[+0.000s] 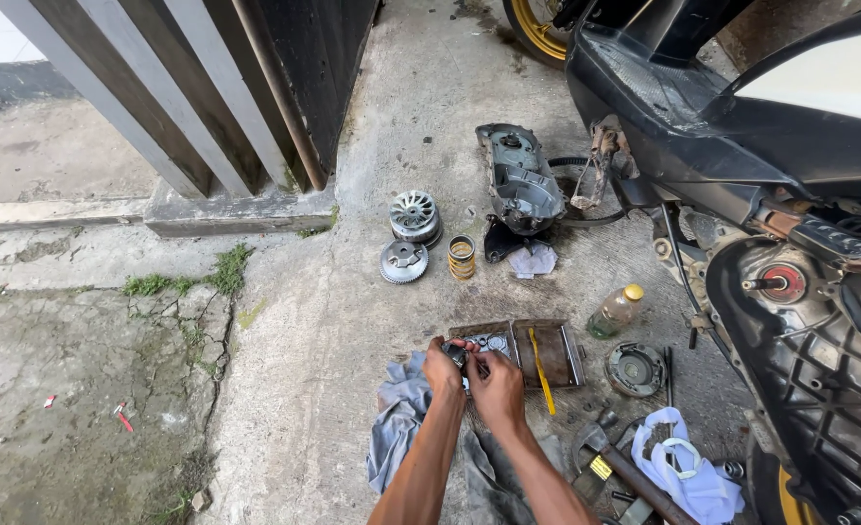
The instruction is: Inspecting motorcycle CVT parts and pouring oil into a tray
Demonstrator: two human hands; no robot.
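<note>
- My left hand and right hand meet over the grey rag; the fingers of both are closed around a small dark part.
- Just beyond: rusty tray holding a yellow-handled tool.
- Further off on the concrete floor: yellow spring.

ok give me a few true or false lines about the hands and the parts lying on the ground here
1. Both hands, left hand and right hand, meet on a small dark part. True.
2. The coil spring is blue. False: it is yellow.
3. A plastic bottle with a yellow cap lies near the scooter. True.
4. The finned pulley sits inside the metal tray. False: it rests on the concrete, well beyond the tray.
5. A grey rag lies under the left forearm. True.
</note>
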